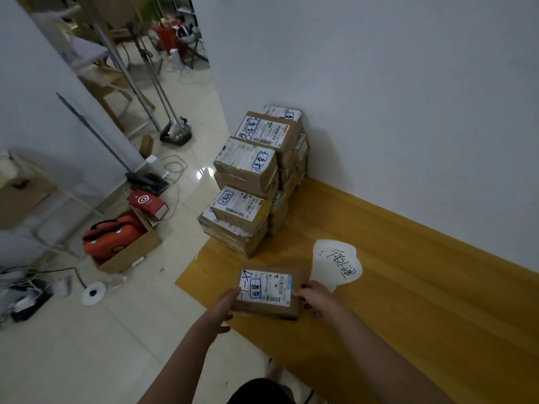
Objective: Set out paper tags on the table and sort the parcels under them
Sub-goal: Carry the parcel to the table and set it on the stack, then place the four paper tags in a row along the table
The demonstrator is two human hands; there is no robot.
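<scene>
A small brown cardboard parcel (267, 290) with a white shipping label sits at the near left corner of the yellow table (408, 287). My left hand (224, 306) grips its left end and my right hand (316, 298) grips its right end. Just beyond the parcel lies a white paper tag (335, 262) with handwritten characters, flat on the table. At the far left end of the table, against the wall, stands a stack of several labelled brown parcels (256, 182).
A white wall runs along the table's far side. On the tiled floor to the left are an open cardboard box with an orange bag (116, 237), a red box (147, 202), cables, a round white device (93, 293) and stand bases (175, 132).
</scene>
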